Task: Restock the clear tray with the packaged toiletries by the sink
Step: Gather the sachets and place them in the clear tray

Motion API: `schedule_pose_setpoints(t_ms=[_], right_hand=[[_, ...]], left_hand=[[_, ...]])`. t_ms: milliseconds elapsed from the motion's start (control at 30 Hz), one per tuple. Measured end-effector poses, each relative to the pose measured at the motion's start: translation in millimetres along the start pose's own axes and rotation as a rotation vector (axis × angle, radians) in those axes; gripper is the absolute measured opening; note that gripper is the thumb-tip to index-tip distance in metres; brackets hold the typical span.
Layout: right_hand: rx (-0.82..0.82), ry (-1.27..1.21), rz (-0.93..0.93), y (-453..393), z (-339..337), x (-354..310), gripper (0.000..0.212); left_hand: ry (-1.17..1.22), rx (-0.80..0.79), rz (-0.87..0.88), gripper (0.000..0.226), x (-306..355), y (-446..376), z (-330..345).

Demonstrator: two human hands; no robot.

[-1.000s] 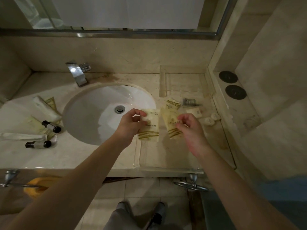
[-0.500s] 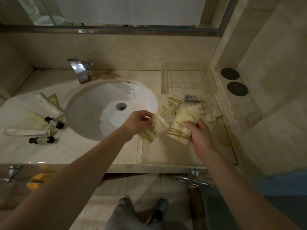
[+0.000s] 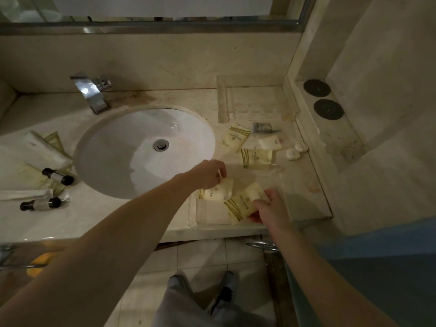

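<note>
The left hand (image 3: 208, 174) pinches a pale yellow striped sachet (image 3: 215, 191); just right of it, the right hand (image 3: 269, 206) pinches another cream striped packet (image 3: 243, 202) over the clear plastic tray (image 3: 192, 213).

- The left hand (image 3: 208, 174) covers one corner of a pale packet (image 3: 218, 191); its fingertips cannot be seen.
- The right hand (image 3: 269, 206) hides the near end of a second packet (image 3: 240, 204).
- Print on both packets is too small to read.
- The clear tray (image 3: 192, 214) edges are faint, its far rim hard to trace.
- Mirror (image 3: 165, 7) cut off at top.
</note>
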State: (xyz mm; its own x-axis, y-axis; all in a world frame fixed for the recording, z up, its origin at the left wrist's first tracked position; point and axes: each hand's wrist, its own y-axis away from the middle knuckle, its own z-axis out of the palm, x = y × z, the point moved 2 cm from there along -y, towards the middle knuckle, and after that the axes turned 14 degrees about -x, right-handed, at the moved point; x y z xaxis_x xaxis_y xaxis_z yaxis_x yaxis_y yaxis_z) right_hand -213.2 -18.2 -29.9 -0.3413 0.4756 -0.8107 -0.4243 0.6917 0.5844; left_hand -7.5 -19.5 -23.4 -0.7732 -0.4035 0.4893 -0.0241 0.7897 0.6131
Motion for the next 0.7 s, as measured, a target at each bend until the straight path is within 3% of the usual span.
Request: schedule_pose_setpoints(t_ms=[100,333,567,700], right_hand=[[0.030,0.042,0.039,-4.3,2.7,10.1,0.027],[-0.033,0.415,0.046,-11.8,17.5,6.6,0.024],[-0.127,0.598,0.085,-19.8,34.0,10.4,0.008],[-0.152,0.648,0.066,-21.3,33.0,11.3,0.008]], left_hand=[[-0.172,0.008,0.038,0.025,-1.3,-0.3,14.4],[-0.464,0.107,0.092,0.032,-9.8,11.8,14.0],[-0.633,0.237,0.090,0.037,-22.5,25.3,15.0],[-0.558,0.298,0.049,0.045,-19.2,22.8,14.1]])
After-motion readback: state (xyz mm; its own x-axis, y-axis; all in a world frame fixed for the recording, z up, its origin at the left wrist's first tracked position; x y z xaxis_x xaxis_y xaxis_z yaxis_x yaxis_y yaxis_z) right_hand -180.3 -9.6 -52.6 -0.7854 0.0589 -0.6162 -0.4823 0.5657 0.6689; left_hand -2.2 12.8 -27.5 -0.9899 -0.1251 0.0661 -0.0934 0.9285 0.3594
